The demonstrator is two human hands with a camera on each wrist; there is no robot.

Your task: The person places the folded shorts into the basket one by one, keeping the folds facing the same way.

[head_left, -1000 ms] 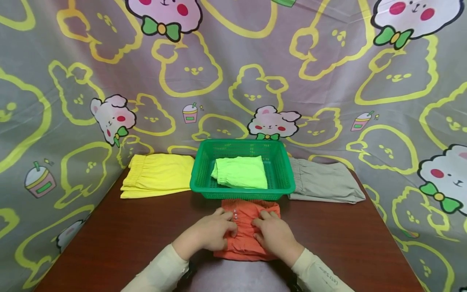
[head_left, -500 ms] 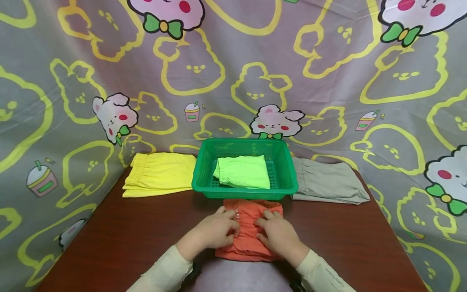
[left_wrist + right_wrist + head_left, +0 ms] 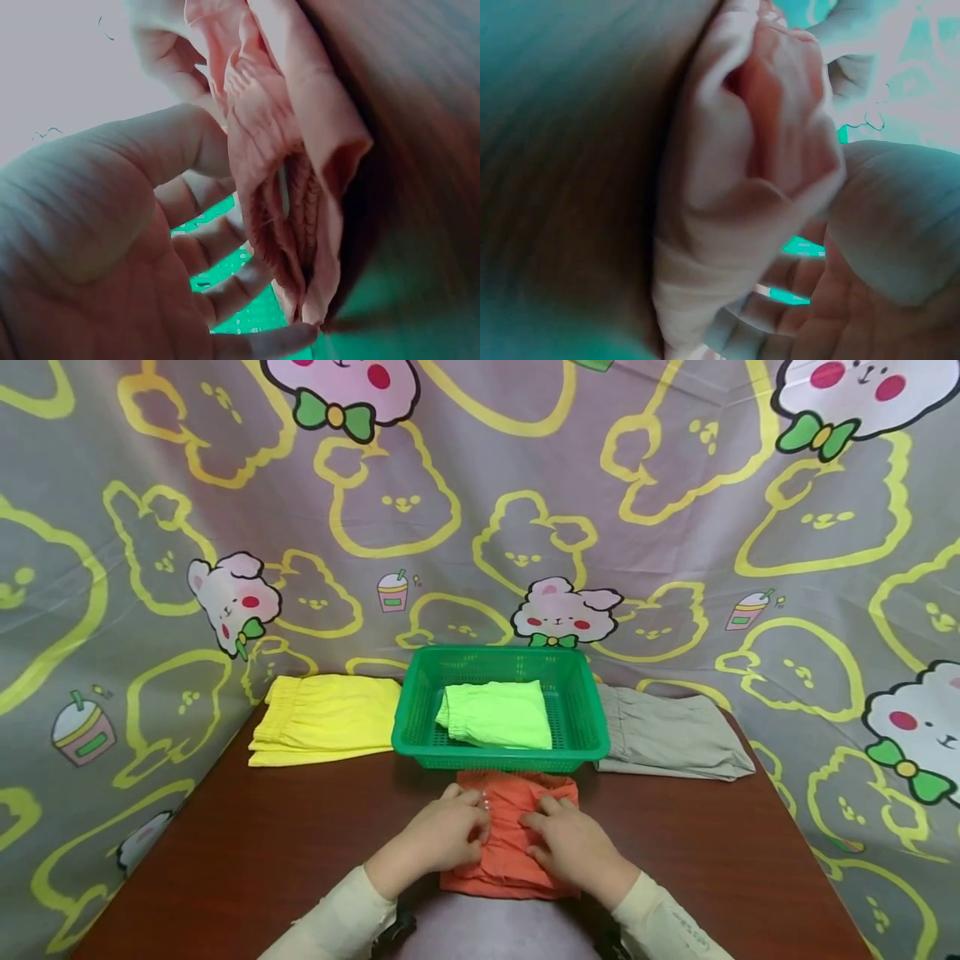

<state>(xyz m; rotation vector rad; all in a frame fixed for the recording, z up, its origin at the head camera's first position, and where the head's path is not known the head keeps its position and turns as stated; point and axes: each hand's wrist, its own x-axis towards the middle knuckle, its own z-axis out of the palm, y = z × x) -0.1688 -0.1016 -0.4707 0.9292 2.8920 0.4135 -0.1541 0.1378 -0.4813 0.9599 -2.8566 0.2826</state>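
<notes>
A folded pair of orange shorts (image 3: 510, 847) lies on the table in front of the green basket. My left hand (image 3: 448, 828) rests on its left side, fingertips on the cloth. In the left wrist view, the fingers (image 3: 244, 292) stretch along the shorts (image 3: 262, 112), and gathered elastic shows inside the fold. My right hand (image 3: 577, 843) rests on the right side with its fingertips on top. The right wrist view shows the shorts' folded layers (image 3: 727, 195) beside the palm and fingers (image 3: 780, 274) of that hand.
The green basket (image 3: 498, 758) holds folded lime-green shorts (image 3: 498, 716). Yellow shorts (image 3: 330, 720) lie to its left and grey shorts (image 3: 675, 732) to its right. A patterned cloth (image 3: 450, 468) hangs behind the brown table (image 3: 285, 835).
The head view shifts slightly. Both hands stay on the orange shorts in nearly the same place.
</notes>
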